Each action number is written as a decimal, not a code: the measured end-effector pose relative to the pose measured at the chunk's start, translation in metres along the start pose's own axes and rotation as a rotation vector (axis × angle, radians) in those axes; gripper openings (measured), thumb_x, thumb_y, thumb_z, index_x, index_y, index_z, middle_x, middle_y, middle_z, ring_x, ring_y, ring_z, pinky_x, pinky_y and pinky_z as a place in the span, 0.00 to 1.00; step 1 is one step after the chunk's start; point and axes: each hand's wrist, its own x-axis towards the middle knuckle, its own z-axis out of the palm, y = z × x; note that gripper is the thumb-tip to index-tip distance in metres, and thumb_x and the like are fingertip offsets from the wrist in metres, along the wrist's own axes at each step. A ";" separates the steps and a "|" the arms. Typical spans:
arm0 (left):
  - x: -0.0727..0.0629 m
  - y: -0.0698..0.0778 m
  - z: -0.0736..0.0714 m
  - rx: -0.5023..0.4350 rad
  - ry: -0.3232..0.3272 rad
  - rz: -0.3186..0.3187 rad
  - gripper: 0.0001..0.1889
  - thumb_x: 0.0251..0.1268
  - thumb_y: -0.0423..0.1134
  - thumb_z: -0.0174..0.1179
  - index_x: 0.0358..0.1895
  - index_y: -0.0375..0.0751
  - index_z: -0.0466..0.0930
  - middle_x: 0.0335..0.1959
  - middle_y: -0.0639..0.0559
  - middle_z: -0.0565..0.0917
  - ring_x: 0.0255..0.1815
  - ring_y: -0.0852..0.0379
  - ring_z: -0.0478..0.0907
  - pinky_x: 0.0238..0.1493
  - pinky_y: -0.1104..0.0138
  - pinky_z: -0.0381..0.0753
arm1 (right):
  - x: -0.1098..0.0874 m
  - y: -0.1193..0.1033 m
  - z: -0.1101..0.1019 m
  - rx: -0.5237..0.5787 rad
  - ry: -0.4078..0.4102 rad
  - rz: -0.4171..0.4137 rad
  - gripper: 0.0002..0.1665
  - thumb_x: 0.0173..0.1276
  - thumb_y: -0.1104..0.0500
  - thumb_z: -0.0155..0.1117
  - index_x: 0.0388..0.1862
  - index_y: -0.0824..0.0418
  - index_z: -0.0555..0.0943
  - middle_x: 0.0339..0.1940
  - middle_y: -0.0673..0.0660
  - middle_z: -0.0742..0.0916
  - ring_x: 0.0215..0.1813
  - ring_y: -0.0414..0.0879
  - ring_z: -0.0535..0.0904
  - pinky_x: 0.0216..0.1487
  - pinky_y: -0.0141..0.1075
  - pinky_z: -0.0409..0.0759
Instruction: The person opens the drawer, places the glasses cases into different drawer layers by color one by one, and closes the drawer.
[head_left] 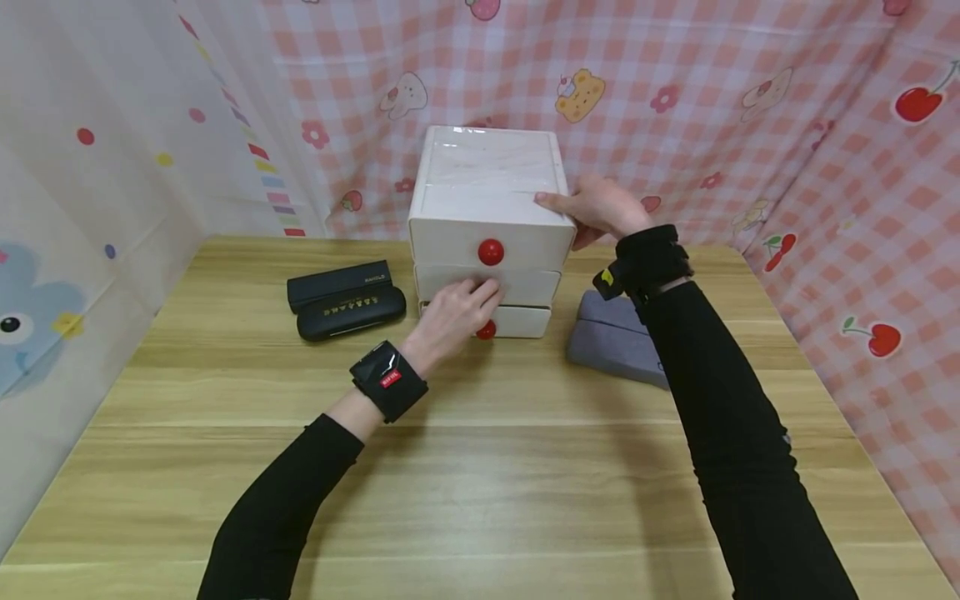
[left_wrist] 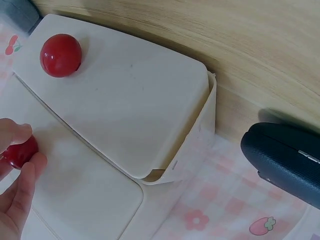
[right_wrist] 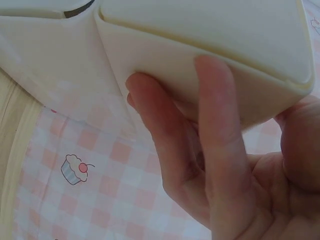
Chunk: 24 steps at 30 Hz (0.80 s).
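Observation:
A white three-drawer box [head_left: 491, 171] stands at the back of the table. My left hand [head_left: 459, 312] pinches the red knob [left_wrist: 22, 151] of the middle drawer [head_left: 528, 286] between thumb and fingers; the head view hides that knob behind the hand. Below it, the bottom drawer [left_wrist: 135, 95] shows a narrow gap along its side, its red knob [left_wrist: 61, 55] untouched. The top drawer carries another red knob [head_left: 491, 252]. At the box's upper right edge is my right hand [head_left: 600, 208], thumb on the top, nearly straight fingers [right_wrist: 217, 100] pressed against the side wall.
Left of the box lie two black cases, a flat-sided one [head_left: 337, 283] and a rounded one [head_left: 351, 313] with gold lettering. A grey case [head_left: 615, 342] sits to the right, partly under the right forearm. Patterned curtains [head_left: 675, 100] hang right behind the box and along both sides.

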 end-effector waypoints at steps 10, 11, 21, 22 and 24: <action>-0.003 0.011 -0.014 -0.014 0.163 0.057 0.11 0.61 0.28 0.57 0.44 0.41 0.84 0.44 0.52 0.83 0.40 0.55 0.79 0.37 0.70 0.81 | -0.001 0.002 -0.007 -0.003 0.002 0.002 0.40 0.67 0.35 0.50 0.58 0.69 0.71 0.41 0.60 0.83 0.25 0.40 0.83 0.32 0.34 0.84; -0.004 0.012 -0.015 -0.010 0.172 0.061 0.10 0.61 0.28 0.57 0.43 0.42 0.84 0.43 0.52 0.83 0.40 0.55 0.79 0.37 0.70 0.80 | -0.001 0.002 -0.007 -0.008 0.007 0.002 0.40 0.67 0.35 0.50 0.58 0.69 0.71 0.42 0.61 0.83 0.25 0.40 0.83 0.32 0.34 0.84; -0.021 0.023 -0.030 -0.002 0.165 0.103 0.10 0.59 0.32 0.61 0.42 0.47 0.84 0.43 0.54 0.85 0.40 0.58 0.82 0.39 0.71 0.82 | 0.001 0.001 0.001 0.008 0.008 0.021 0.42 0.66 0.34 0.52 0.61 0.67 0.69 0.44 0.62 0.83 0.24 0.40 0.83 0.31 0.34 0.84; -0.024 0.023 -0.032 -0.003 0.164 0.105 0.10 0.59 0.32 0.61 0.42 0.47 0.84 0.43 0.54 0.85 0.40 0.58 0.82 0.38 0.71 0.82 | 0.001 0.000 0.002 0.006 0.006 0.020 0.42 0.66 0.34 0.52 0.62 0.67 0.69 0.43 0.61 0.83 0.24 0.40 0.82 0.31 0.34 0.84; -0.028 0.024 -0.034 -0.006 0.169 0.113 0.09 0.59 0.33 0.61 0.42 0.47 0.84 0.43 0.54 0.85 0.39 0.58 0.82 0.37 0.71 0.81 | 0.001 0.000 0.002 -0.001 0.008 0.016 0.42 0.66 0.34 0.51 0.62 0.67 0.69 0.44 0.62 0.83 0.24 0.40 0.82 0.31 0.34 0.84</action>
